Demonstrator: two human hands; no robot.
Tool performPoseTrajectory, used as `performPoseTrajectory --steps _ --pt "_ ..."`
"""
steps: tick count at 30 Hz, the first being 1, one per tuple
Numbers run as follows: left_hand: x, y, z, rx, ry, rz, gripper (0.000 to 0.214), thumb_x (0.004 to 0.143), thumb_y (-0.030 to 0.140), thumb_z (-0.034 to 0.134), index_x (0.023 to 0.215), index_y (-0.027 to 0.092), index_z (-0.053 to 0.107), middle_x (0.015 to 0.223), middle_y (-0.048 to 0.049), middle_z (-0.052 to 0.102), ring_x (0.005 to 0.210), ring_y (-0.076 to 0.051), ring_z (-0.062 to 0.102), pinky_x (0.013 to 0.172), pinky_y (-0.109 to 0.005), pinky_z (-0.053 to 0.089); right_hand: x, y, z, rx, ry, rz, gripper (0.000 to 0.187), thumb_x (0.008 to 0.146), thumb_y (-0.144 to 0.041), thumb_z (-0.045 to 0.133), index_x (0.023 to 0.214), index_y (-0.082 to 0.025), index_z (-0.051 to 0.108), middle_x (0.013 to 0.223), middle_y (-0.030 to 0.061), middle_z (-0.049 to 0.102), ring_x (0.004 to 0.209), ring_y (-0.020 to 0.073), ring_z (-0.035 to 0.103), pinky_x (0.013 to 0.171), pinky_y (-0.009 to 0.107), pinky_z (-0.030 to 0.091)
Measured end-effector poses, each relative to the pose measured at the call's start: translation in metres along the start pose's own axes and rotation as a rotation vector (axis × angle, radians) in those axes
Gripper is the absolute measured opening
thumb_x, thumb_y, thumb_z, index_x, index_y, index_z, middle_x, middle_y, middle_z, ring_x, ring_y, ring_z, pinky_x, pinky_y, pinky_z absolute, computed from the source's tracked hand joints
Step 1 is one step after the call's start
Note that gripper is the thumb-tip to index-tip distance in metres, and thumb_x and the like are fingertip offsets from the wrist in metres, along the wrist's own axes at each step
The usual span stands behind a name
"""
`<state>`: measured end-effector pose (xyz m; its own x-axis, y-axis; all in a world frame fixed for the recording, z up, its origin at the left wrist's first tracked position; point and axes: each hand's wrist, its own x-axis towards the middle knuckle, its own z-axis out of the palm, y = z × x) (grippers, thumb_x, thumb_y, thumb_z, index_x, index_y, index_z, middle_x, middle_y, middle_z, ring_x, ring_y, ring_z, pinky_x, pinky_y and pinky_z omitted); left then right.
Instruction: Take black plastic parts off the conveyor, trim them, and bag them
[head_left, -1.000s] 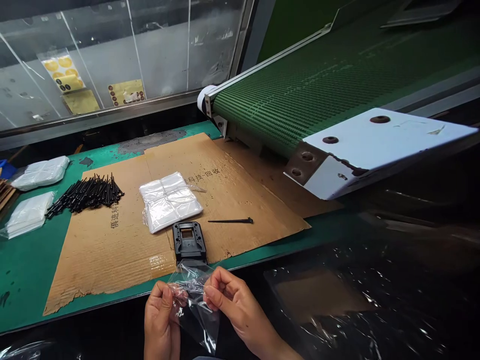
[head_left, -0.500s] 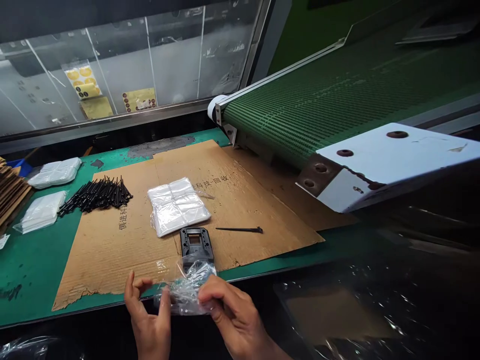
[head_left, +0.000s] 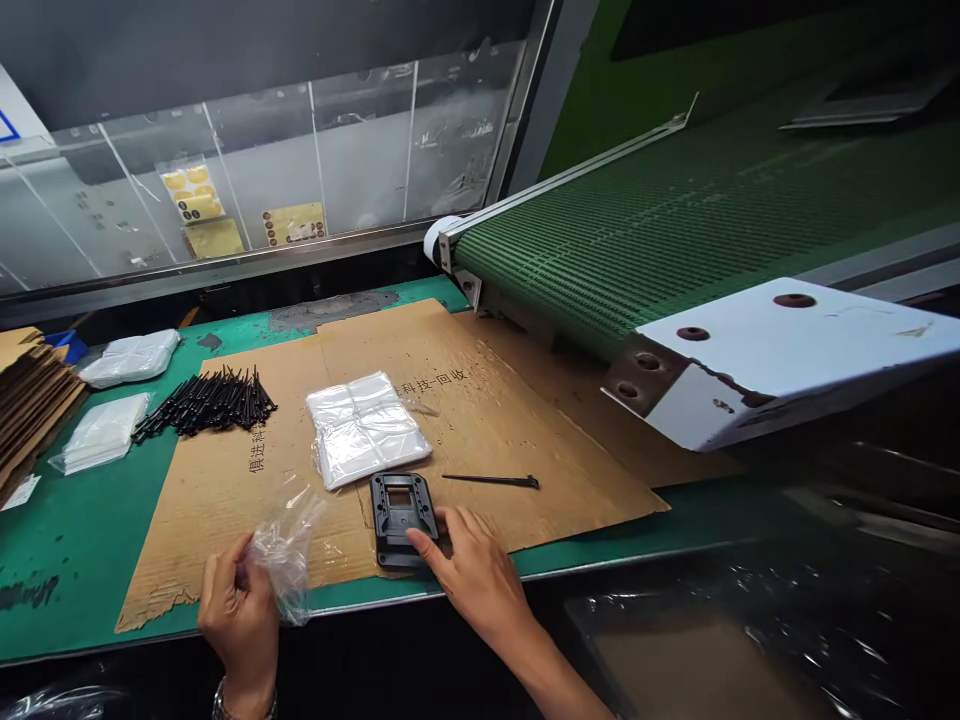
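A crumpled clear plastic bag (head_left: pixel 289 550) hangs from the pinched fingers of my left hand (head_left: pixel 240 600), over the front edge of the cardboard. My right hand (head_left: pixel 476 570) grips the right side of a black plastic bracket (head_left: pixel 401 500), thumb on its upper face and fingers along its side. The bracket has a rectangular window and lies near the front of the cardboard. Just behind it sits a bundle of clear plastic bags (head_left: pixel 367 430). To the right lies one thin black rod with a small head (head_left: pixel 491 481).
A pile of thin black rods (head_left: pixel 210 403) and more bag stacks (head_left: pixel 105 430) lie to the left, beside stacked cardboard pieces (head_left: pixel 34 410). The cardboard sheet (head_left: pixel 225 510) covers the green table (head_left: pixel 75 560). A green conveyor belt (head_left: pixel 637 220) with a white end block (head_left: pixel 795 350) rises at right.
My left hand has drawn the plastic bag leftward, away from the bracket. My right hand has let go of the bag and moved up to the bracket's side. The view has shifted slightly.
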<state>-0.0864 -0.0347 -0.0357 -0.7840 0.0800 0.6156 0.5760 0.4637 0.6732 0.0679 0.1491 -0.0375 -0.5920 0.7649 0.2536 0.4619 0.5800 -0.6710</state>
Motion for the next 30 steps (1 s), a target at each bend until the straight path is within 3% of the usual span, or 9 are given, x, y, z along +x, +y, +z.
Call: performPoseTrajectory --steps 3,6,11,15,17,20,24,27,30 --pt "-0.007 0.003 0.012 0.043 -0.128 0.023 0.015 0.074 0.023 0.050 0.074 0.020 0.065 0.060 -0.0011 0.059 0.055 -0.017 0.055 0.055 -0.027 0.038 0.003 0.005 0.002 0.079 -0.101 0.080 0.045 0.083 -0.059 0.037 0.068 -0.020 0.053 0.064 0.0071 0.059 0.064 0.0225 0.057 0.059 0.032 0.042" --pt "-0.010 0.010 0.019 0.099 -0.211 -0.037 0.016 0.075 0.023 0.049 0.076 0.020 0.065 0.064 -0.0045 0.065 0.058 -0.019 0.058 0.055 -0.027 0.035 -0.003 -0.002 -0.007 0.444 -0.222 0.226 0.048 0.080 -0.064 0.039 0.074 -0.019 0.053 0.062 0.0029 0.056 0.058 0.0169 0.053 0.051 0.026 0.040" --pt "-0.002 0.028 0.021 0.135 -0.430 -0.143 0.014 0.076 0.021 0.047 0.080 0.020 0.061 0.062 -0.0035 0.061 0.054 -0.018 0.051 0.053 -0.028 0.025 -0.039 -0.028 -0.015 1.164 -0.713 0.438 0.054 0.071 -0.068 0.054 0.088 -0.016 0.055 0.057 -0.0055 0.044 0.042 0.0043 0.034 0.039 0.016 0.025" --pt "0.011 0.037 0.020 0.001 -0.695 -0.195 0.007 0.069 0.020 0.052 0.075 0.021 0.057 0.048 0.0050 0.046 0.046 -0.014 0.043 0.050 -0.026 0.025 -0.061 -0.049 -0.002 1.389 -0.955 0.457 0.053 0.062 -0.063 0.067 0.080 -0.014 0.056 0.058 -0.0060 0.041 0.046 0.0017 0.033 0.040 0.013 0.023" --pt "0.016 0.036 0.016 -0.097 -0.835 -0.214 0.009 0.068 0.024 0.054 0.076 0.020 0.056 0.047 0.0074 0.040 0.045 -0.012 0.042 0.048 -0.024 0.030 -0.063 -0.052 0.005 1.362 -0.923 0.513 0.053 0.063 -0.064 0.066 0.081 -0.015 0.055 0.056 -0.0072 0.040 0.041 0.0006 0.029 0.036 0.012 0.019" --pt "0.019 0.031 0.006 -0.283 -0.997 -0.303 0.023 0.073 0.035 0.052 0.088 0.018 0.055 0.055 0.0070 0.039 0.048 -0.012 0.042 0.046 -0.023 0.037 -0.059 -0.052 0.008 1.266 -0.756 0.648 0.054 0.065 -0.066 0.062 0.084 -0.016 0.054 0.059 -0.0071 0.044 0.039 -0.0003 0.026 0.034 0.012 0.017" --pt "0.004 0.027 -0.009 -0.375 -0.995 -0.393 0.025 0.080 0.037 0.046 0.096 0.018 0.053 0.060 0.0051 0.041 0.047 -0.012 0.040 0.042 -0.024 0.039 -0.057 -0.048 0.007 1.126 -0.512 0.673 0.052 0.067 -0.064 0.061 0.089 -0.017 0.053 0.066 -0.0056 0.048 0.041 -0.0003 0.030 0.035 0.012 0.019" --pt "-0.011 0.028 -0.012 -0.125 -0.885 -0.145 0.018 0.083 0.029 0.043 0.089 0.019 0.056 0.063 -0.0002 0.054 0.054 -0.017 0.050 0.051 -0.029 0.043 -0.057 -0.044 0.010 1.022 -0.439 0.620 0.055 0.067 -0.065 0.058 0.094 -0.018 0.053 0.070 -0.0047 0.050 0.040 0.0006 0.033 0.034 0.014 0.020" --pt "-0.017 0.034 -0.008 0.139 -0.609 0.231 0.020 0.082 0.026 0.047 0.096 0.018 0.059 0.081 -0.0087 0.062 0.075 -0.025 0.057 0.066 -0.039 0.046 -0.055 -0.038 0.015 0.942 -0.460 0.497 0.055 0.069 -0.064 0.056 0.098 -0.016 0.055 0.069 -0.0032 0.052 0.040 0.0031 0.036 0.035 0.017 0.024"
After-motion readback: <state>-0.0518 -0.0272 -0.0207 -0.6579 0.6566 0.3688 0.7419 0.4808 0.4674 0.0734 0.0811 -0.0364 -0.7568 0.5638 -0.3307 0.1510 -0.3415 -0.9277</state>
